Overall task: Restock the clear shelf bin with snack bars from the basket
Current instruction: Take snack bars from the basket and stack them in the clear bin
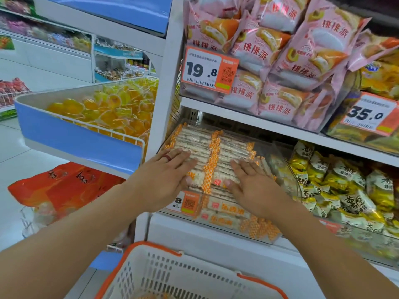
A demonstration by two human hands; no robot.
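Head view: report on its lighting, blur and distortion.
Head view: bright, even store light with only soft shadows; wide-angle lens bows the shelf edges and stretches the forearms; the far aisle top left is blurred; both hands, left hand and right hand, and the snack bars read sharply; the clear shelf bin front shows mild glare; the basket is cropped at the bottom.

At the centre of the frame the clear plastic shelf bin (287,169) holds rows of white snack bars with orange-checked wrapper ends (212,156). The left hand (167,178) and the right hand (252,184) lie flat on them, side by side. The white slotted plastic basket with an orange rim (164,275) sits at bottom centre, before the bin. Pink pastry packets (278,57) fill the shelf above; yellow-and-white packets (336,184) lie right of the bin.
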